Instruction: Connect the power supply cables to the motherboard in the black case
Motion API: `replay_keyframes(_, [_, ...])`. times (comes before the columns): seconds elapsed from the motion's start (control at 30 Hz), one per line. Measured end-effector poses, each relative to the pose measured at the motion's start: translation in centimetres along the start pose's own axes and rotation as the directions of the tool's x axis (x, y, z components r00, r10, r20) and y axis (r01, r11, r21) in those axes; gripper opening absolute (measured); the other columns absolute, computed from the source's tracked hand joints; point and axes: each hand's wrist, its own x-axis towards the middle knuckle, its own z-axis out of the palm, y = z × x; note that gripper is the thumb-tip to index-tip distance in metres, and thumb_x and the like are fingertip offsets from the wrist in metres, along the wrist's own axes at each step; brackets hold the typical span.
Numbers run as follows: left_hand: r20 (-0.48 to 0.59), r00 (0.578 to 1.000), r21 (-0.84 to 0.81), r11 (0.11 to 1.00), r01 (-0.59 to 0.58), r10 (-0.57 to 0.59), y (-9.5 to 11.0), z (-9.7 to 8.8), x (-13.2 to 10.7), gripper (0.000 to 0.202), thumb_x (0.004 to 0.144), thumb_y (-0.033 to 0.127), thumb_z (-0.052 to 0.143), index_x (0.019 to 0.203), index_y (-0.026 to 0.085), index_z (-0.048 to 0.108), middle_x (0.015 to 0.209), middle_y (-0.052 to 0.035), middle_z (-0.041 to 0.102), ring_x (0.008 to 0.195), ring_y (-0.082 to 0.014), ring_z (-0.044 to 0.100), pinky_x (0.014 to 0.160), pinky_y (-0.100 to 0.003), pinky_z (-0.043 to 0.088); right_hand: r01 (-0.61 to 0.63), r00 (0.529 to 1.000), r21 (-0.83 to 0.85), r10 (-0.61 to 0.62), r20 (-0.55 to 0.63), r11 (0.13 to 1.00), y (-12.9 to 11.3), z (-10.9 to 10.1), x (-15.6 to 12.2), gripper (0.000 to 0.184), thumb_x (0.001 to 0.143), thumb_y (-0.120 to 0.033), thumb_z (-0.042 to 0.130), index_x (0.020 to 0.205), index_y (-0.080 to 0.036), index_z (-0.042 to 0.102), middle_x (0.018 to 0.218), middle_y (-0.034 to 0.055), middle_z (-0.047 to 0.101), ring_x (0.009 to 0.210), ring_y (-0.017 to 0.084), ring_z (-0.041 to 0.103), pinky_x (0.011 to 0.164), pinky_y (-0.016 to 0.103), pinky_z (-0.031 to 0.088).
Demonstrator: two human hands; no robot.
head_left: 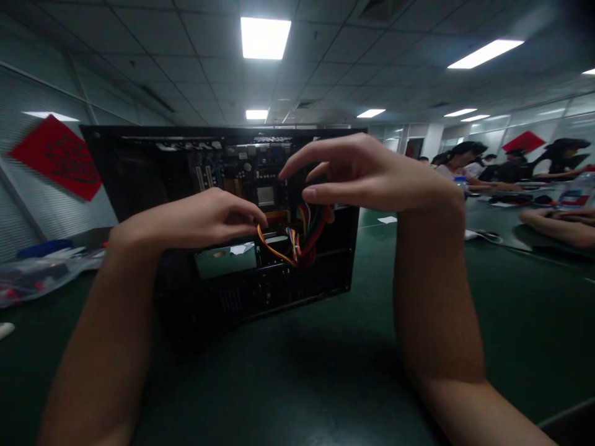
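A black computer case (367, 131) stands on its edge in front of me, its inside facing me. A motherboard (242, 167) is mounted within. My left hand (209, 218) reaches in from the left, its fingertips pinched at the end of a thin yellow, red and black cable (274, 251). That cable runs to a thick bundle of coloured wires (313, 232) at the right of the case opening. Over this bundle hovers my right hand (360, 170), thumb and index finger apart. One lower finger is beside the wires; whether it touches them is unclear.
The case stands on a dark green table (288, 371). A clear plastic bag (51, 275) lies at the left. To the right are a white paper scrap (387, 220), a white cable (486, 236), a plastic bottle (576, 192) and another person's forearm (558, 226). Other people sit farther back.
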Motion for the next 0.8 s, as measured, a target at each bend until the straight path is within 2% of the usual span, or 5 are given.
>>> replay_keyframes(0.13, [-0.107,0.993,0.077,0.996,-0.046,0.054,0.8,0.1,-0.5,0.027,0.093,0.037,0.061,0.106,0.021,0.079,0.086,-0.0033,0.076,0.068,-0.0132,0.065,0.061,-0.021,0.046,0.019,0.986,-0.016,-0.017,0.166,1.0,1.2,-0.2,0.4,0.04,0.095,-0.031,0.07,0.13,-0.01,0.067,0.115,0.0091,0.071,0.083,0.012,0.067,0.066,0.021,0.055])
replay_keyframes(0.27, [-0.187,0.972,0.166,0.98,-0.113,0.143,1.9,0.3,-0.7,0.024,0.094,0.036,0.062,0.1,0.023,0.08,0.103,-0.006,0.075,0.086,-0.016,0.069,0.075,-0.024,0.051,0.0,0.969,0.005,-0.001,0.248,1.0,2.6,0.2,1.4,0.042,0.095,-0.032,0.07,0.132,-0.012,0.066,0.112,0.0073,0.072,0.087,0.013,0.067,0.07,0.021,0.056])
replay_keyframes(0.37, [-0.223,0.955,0.165,0.973,-0.159,0.194,2.4,0.5,-0.6,0.023,0.095,0.037,0.061,0.102,0.024,0.079,0.109,-0.0056,0.075,0.091,-0.0166,0.07,0.079,-0.025,0.051,0.0,0.966,0.04,-0.01,0.257,0.999,3.5,0.3,1.9,0.041,0.095,-0.032,0.07,0.131,-0.013,0.067,0.113,0.0062,0.072,0.091,0.013,0.067,0.075,0.022,0.057])
replay_keyframes(0.53, [-0.269,0.944,0.14,0.977,-0.16,0.193,2.7,0.8,-0.1,0.025,0.093,0.039,0.065,0.108,0.022,0.075,0.091,-0.0026,0.077,0.075,-0.0144,0.07,0.067,-0.023,0.048,0.001,0.966,0.044,-0.012,0.258,0.999,4.0,0.2,1.8,0.042,0.095,-0.032,0.069,0.132,-0.014,0.065,0.118,0.0061,0.071,0.099,0.015,0.066,0.082,0.025,0.056])
replay_keyframes(0.8, [-0.383,0.902,0.137,0.978,-0.16,0.201,2.7,1.1,0.4,0.036,0.09,0.04,0.068,0.122,0.022,0.066,0.088,-0.001,0.076,0.075,-0.0134,0.07,0.069,-0.022,0.048,0.044,0.973,0.008,-0.045,0.228,0.999,3.6,0.4,2.0,0.035,0.095,-0.034,0.069,0.12,-0.01,0.064,0.1,0.0051,0.069,0.09,0.015,0.062,0.075,0.025,0.052])
